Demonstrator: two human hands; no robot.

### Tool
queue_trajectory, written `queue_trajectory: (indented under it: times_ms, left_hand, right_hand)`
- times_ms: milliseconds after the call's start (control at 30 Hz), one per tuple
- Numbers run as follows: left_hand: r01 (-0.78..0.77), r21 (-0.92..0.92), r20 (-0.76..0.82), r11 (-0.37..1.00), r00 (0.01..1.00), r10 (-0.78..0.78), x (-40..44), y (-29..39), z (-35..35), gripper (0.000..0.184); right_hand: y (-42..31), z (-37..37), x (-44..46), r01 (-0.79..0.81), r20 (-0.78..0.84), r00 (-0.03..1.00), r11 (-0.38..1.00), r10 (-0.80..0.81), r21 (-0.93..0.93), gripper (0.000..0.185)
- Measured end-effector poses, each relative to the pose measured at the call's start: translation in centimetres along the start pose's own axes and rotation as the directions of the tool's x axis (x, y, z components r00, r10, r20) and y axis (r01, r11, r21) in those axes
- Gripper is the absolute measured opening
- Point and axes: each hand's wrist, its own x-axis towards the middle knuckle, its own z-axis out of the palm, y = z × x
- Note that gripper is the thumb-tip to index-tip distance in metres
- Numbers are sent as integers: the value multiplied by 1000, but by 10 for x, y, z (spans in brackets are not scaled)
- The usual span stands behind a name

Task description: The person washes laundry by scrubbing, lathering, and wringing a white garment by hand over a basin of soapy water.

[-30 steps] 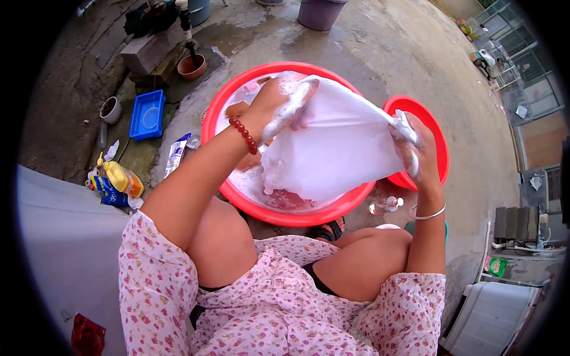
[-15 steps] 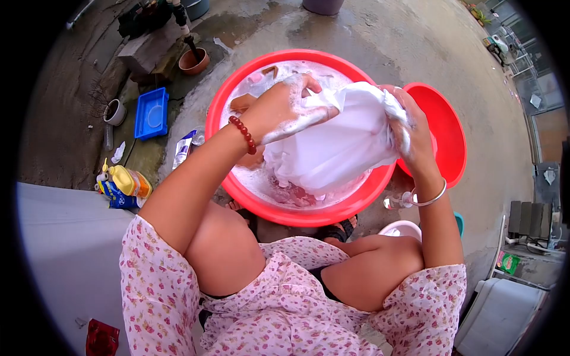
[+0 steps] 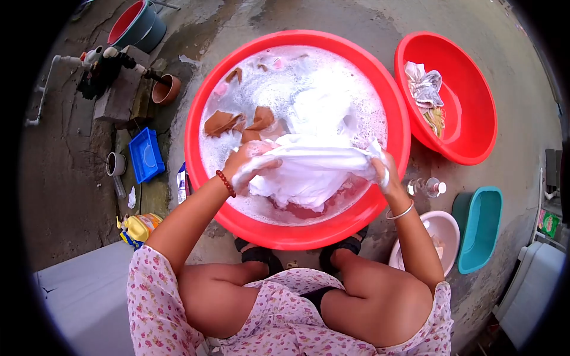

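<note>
A wet white cloth garment [image 3: 314, 163] is stretched between my two hands, its lower part hanging into a large red basin [image 3: 199, 118] of sudsy water. My left hand [image 3: 252, 163], with foam on it, grips the garment's left end. At the right end, my right hand [image 3: 385, 172] is closed round a bunched edge of the same garment. Brown fabric [image 3: 224, 123] floats in the foam [image 3: 273, 83] beyond my left hand. More white cloth appears under the suds past the garment, but its outline is lost in glare.
At right, a second red basin [image 3: 475, 118] holds some wet cloths [image 3: 424, 86]. Nearer me are a clear bottle [image 3: 428, 187], a pink basin [image 3: 449, 228] and a teal tub [image 3: 480, 228]. On the left sit a blue tray [image 3: 146, 155] and a yellow bottle [image 3: 142, 226].
Both hands have come lower and nearer me, with the garment now pulled into a straight band between them. The view has tilted, showing more of both red basins.
</note>
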Motion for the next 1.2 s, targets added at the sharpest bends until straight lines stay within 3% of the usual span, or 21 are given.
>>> queue_trajectory:
  times_ms: [67,133,167,200,267,333,400,467,500,533,567,600,667,733,767,800,900,967,1067,1100,1200]
  left_hand:
    - [72,-409,84,909,996,-41,27,7,16,27]
    - [91,-710,124,698,992,-2,62,-13,25,23]
    - [72,-817,120,572,992,47,73,-3,39,19]
    - [57,-893,80,447,996,33,90,-6,48,27]
    - [-96,-966,-102,239,995,-13,100,-3,86,41]
    - [-178,-955,-195,239,979,-52,94,-17,118,53]
    - [164,-973,135,164,976,-171,89,-66,129,54]
    - [265,-963,263,38,963,-52,82,-94,139,54]
    - [245,-969,245,15,969,-23,80,-100,147,55]
    - [253,-967,253,21,967,-31,80,-114,149,55]
    - [203,-978,207,-53,974,-93,81,-133,151,53]
    - [145,-989,139,22,975,-176,73,-106,159,52]
    - [67,-978,-3,196,942,-335,55,-53,177,51]
    - [185,-978,147,93,937,-316,60,-44,183,53]
    - [175,-982,147,68,942,-301,60,-38,183,53]
    - [176,-982,149,67,943,-298,63,-34,180,53]
    - [394,-844,-15,363,659,-752,66,-28,170,50]
    - [356,-883,37,306,703,-710,65,-36,174,49]
    - [250,-961,146,117,820,-553,57,-50,185,46]
    - [218,-974,165,53,856,-490,55,-50,183,45]
    - [200,-978,156,57,888,-433,41,-43,175,43]
  right_hand:
    - [17,-2,6,-13,-25,1000,996,15,91,35]
    - [24,5,12,104,-201,978,967,-56,234,37]
    - [13,7,15,112,-272,959,989,-81,100,41]
    - [17,12,16,106,-289,955,988,-71,109,41]
    - [23,25,15,86,-242,968,994,-66,70,36]
    - [14,49,5,156,-100,978,959,-184,-238,25]
    - [-20,77,-18,264,-40,956,908,-292,-326,22]
    - [-34,87,-35,409,147,912,817,-383,-408,27]
    - [-32,89,-36,490,190,869,739,-457,-463,29]
    - [-26,90,-33,482,179,873,745,-455,-461,29]
    - [-15,90,-26,531,195,832,643,-520,-552,28]
    - [-6,88,-19,565,223,787,527,-575,-635,29]
    - [6,70,11,380,36,854,575,-519,-725,33]
    - [16,49,32,146,-104,936,639,-336,-755,39]
    - [7,52,27,119,-126,937,636,-326,-763,43]
    - [1,64,14,174,-73,937,640,-341,-749,39]
    - [-18,104,-35,386,162,910,638,-381,-666,32]
    - [-7,109,-30,482,205,853,573,-481,-663,29]
    - [9,73,26,185,-33,946,621,-321,-762,38]
    - [15,67,30,162,-49,950,623,-307,-765,39]
    - [2,84,20,185,-12,959,654,-284,-734,40]
